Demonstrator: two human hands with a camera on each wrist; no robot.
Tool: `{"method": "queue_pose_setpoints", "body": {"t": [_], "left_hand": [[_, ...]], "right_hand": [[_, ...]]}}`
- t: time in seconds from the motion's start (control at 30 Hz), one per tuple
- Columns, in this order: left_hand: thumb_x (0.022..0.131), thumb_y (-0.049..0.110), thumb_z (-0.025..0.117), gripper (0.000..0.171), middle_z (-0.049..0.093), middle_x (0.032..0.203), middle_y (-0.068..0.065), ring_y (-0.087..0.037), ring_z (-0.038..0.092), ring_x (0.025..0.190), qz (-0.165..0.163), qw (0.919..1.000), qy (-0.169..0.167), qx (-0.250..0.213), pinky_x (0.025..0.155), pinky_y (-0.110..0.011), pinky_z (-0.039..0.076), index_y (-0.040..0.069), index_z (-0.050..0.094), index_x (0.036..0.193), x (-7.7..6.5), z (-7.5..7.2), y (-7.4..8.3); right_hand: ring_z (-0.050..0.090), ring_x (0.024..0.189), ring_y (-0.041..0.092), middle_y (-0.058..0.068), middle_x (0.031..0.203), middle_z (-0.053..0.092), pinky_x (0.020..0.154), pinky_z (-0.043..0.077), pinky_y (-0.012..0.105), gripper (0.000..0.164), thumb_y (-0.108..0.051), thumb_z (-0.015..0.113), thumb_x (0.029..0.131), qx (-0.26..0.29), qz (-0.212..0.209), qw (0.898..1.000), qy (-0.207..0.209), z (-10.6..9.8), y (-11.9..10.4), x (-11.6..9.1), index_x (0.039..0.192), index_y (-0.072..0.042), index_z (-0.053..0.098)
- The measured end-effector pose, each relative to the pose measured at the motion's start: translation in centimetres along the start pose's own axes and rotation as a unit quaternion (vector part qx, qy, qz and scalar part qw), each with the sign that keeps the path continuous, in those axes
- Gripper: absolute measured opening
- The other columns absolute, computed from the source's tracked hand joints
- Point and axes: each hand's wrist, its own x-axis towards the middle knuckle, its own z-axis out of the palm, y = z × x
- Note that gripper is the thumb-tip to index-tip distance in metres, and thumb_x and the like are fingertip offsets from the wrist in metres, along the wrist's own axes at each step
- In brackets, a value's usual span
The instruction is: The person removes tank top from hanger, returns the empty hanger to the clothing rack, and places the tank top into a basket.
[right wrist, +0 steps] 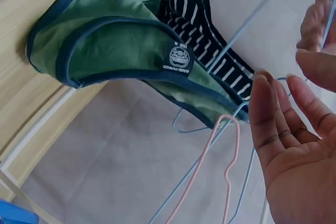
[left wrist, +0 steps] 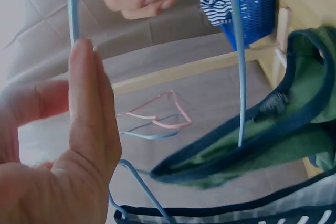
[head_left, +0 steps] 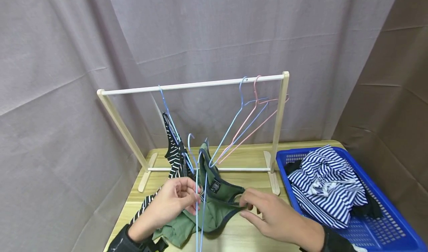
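Observation:
My left hand (head_left: pixel 180 196) pinches a blue wire hanger (head_left: pixel 197 222) along its side, the wire running up past the fingertips in the left wrist view. A green tank top (head_left: pixel 214 203) with dark navy trim hangs partly on this hanger, one strap over it. On its front is a small dark badge (right wrist: pixel 179 57). Beside the garment's right edge is my right hand (head_left: pixel 271 215), its fingers loosely bent around nothing in the right wrist view. A black-and-white striped top (head_left: pixel 175 155) hangs from another blue hanger (head_left: pixel 165 105) on the rail.
A white rail (head_left: pixel 194 84) on wooden posts stands across the table (head_left: pixel 244 185). At its right end hang an empty blue hanger (head_left: pixel 230 127) and a pink hanger (head_left: pixel 255 96). The blue basket (head_left: pixel 284 174) at right holds striped clothing (head_left: pixel 327 185) and dark cloth.

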Motion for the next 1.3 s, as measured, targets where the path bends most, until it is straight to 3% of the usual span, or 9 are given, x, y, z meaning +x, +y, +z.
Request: {"method": "queue_pose_setpoints", "body": {"t": [0.2,0.4,0.6,0.77,1.07,1.3], "left_hand": [[0.095,-0.006,0.058,0.012,0.071,0.085,-0.028,-0.008,0.071,0.068,0.005,0.9982,-0.048,0.035,0.066,-0.037,0.068,-0.013,0.062,0.104,-1.4,0.1,-1.1],[0.088,-0.012,0.054,0.012,0.069,0.080,-0.035,-0.003,0.068,0.061,0.003,0.9939,-0.090,0.063,0.058,-0.033,0.066,-0.011,0.063,0.096,-1.6,0.1,-2.0],[0.088,-0.011,0.059,0.012,0.073,0.077,-0.022,-0.002,0.068,0.059,-0.002,0.9883,-0.118,0.097,0.056,-0.029,0.064,-0.003,0.068,0.093,-1.2,0.4,-2.1],[0.088,-0.012,0.062,0.016,0.074,0.075,-0.018,-0.001,0.066,0.058,0.027,0.9809,-0.129,0.143,0.053,-0.024,0.060,0.001,0.072,0.092,-0.4,0.5,-1.2],[0.094,-0.004,0.066,0.011,0.076,0.081,-0.018,-0.002,0.068,0.064,0.070,0.9759,-0.123,0.166,0.060,-0.035,0.066,0.004,0.074,0.096,2.1,-0.6,0.9],[0.095,-0.002,0.069,0.010,0.077,0.082,-0.018,-0.002,0.069,0.064,0.076,0.9699,-0.145,0.181,0.060,-0.032,0.066,0.006,0.075,0.097,2.8,-1.1,1.2]], "right_hand": [[0.062,0.087,0.000,-0.014,0.102,0.065,0.060,0.045,0.004,0.023,-0.010,0.078,0.096,0.002,0.012,0.999,0.032,-0.6,0.7,-0.1,0.109,-0.023,0.065],[0.060,0.082,-0.001,-0.012,0.104,0.067,0.063,0.048,0.006,0.035,0.001,0.081,0.088,-0.005,0.015,0.998,0.067,-1.6,1.5,-0.3,0.110,-0.022,0.067],[0.058,0.083,-0.003,-0.010,0.104,0.069,0.066,0.052,0.011,0.038,0.005,0.080,0.087,-0.020,0.029,0.995,0.092,-2.9,2.6,-0.1,0.110,-0.021,0.067],[0.060,0.090,0.001,-0.008,0.110,0.072,0.071,0.055,0.018,0.035,0.002,0.080,0.089,-0.055,0.066,0.991,0.104,-3.7,3.6,0.2,0.114,-0.020,0.070],[0.061,0.095,0.005,0.001,0.122,0.074,0.074,0.059,0.031,0.039,-0.003,0.082,0.090,-0.097,0.102,0.984,0.110,-4.8,4.8,1.1,0.125,-0.016,0.072],[0.067,0.107,0.016,0.003,0.124,0.074,0.084,0.063,0.041,0.040,-0.004,0.083,0.089,-0.113,0.096,0.982,0.115,-5.2,5.0,1.8,0.126,-0.014,0.072]]}}
